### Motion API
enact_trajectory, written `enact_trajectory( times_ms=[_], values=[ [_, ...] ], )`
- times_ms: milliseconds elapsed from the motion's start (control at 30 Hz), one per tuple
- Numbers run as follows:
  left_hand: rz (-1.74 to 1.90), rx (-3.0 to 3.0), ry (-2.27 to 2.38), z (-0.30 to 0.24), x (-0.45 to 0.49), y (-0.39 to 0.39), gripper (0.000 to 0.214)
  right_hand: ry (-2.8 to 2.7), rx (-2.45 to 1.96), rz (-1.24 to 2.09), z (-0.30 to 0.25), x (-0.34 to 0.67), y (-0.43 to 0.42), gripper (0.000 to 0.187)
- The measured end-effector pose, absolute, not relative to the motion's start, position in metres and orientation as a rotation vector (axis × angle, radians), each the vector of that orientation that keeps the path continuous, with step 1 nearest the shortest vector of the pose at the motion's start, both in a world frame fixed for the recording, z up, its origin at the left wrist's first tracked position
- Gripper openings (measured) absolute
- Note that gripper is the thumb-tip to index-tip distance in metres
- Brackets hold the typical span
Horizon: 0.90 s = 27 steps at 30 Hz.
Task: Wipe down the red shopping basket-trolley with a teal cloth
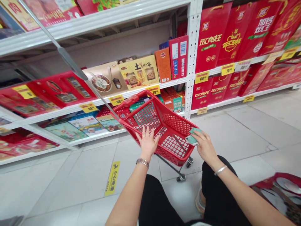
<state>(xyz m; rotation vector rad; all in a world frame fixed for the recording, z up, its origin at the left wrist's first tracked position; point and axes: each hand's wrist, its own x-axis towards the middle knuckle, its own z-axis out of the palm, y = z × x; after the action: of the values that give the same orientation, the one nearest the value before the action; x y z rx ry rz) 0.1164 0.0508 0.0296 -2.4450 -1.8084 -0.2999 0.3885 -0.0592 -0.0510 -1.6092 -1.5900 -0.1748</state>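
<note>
A red plastic shopping cart (175, 122) with a latticed basket stands in front of me, its inside bare. My left hand (147, 142), a metal watch on its wrist, is at the cart's near side rim with fingers spread; whether it presses on the rim I cannot tell. In my right hand (204, 143), which wears a silver bangle, is a bunched green cloth (193, 135). The cloth lies against the rim at the cart's right end. My fingers are closed over its right side.
White shelves (131, 94) with gift boxes run behind the cart. Red gift bags (213, 37) fill the right-hand shelf. A thin grey pole (70, 61) slants across the left. On the tiled floor is a yellow sticker (113, 178); a red-edged item (279, 182) sits at lower right.
</note>
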Motion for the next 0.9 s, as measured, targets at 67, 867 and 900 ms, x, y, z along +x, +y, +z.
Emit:
enact_trajectory(
  times_ms=[67, 867, 900],
  values=[
    [-0.308, -2.424, -1.835, 0.028, 0.126, 0.042, 0.058, -1.515, -1.630, -0.158, -0.050, 0.372, -0.064, 0.057],
    [-0.337, -2.291, -1.611, 0.086, 0.099, 0.084, 0.064, -1.785, -1.472, -0.152, -0.040, 0.345, -0.088, 0.073],
    [-0.303, -2.282, -1.614, 0.093, 0.094, 0.093, 0.066, -1.756, -1.477, -0.121, -0.039, 0.356, -0.085, 0.074]
  ],
)
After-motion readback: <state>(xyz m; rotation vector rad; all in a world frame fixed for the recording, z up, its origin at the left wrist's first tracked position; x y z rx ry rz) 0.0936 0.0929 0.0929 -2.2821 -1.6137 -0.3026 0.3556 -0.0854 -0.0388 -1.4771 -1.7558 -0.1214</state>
